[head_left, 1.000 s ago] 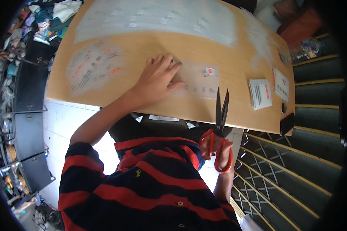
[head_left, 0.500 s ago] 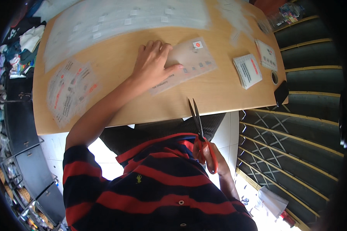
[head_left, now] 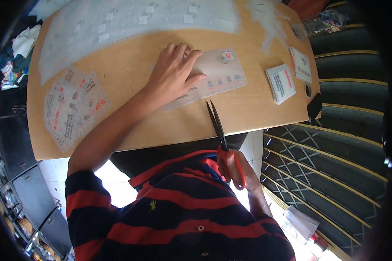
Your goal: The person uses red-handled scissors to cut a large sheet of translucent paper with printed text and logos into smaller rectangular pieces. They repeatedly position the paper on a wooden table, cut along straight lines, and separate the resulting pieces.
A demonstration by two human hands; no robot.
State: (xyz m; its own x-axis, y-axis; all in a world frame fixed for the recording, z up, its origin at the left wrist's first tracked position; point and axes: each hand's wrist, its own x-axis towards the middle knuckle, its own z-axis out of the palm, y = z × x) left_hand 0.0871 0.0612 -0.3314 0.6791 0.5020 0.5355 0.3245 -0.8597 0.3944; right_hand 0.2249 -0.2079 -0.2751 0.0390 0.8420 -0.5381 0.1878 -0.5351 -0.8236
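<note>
My left hand (head_left: 172,74) rests on a translucent printed plastic sheet (head_left: 224,71), thumb stretched out and fingers apart, slightly bent. It covers the sheet's left part. A small white square with a red mark shows near the far right corner, and a row of small printed pictures runs along the near side. Just off the table's front edge, my right hand (head_left: 231,165) grips scissors (head_left: 221,138) by their red handles. Their dark blades are a little parted and point up toward the sheet, apart from it.
Similar printed pieces (head_left: 74,106) lie fanned out at the left of the table (head_left: 130,108). A large translucent sheet (head_left: 139,21) covers the far side. At right are two stacks of cut pieces (head_left: 281,82), a tape roll (head_left: 308,90) and a black object (head_left: 315,107). Clear scraps (head_left: 265,21) lie far right.
The scissors have risen slightly with my right hand, their tips nearer the sheet and the blades closer together. The sheet lies at a slightly flatter angle under my left hand.
</note>
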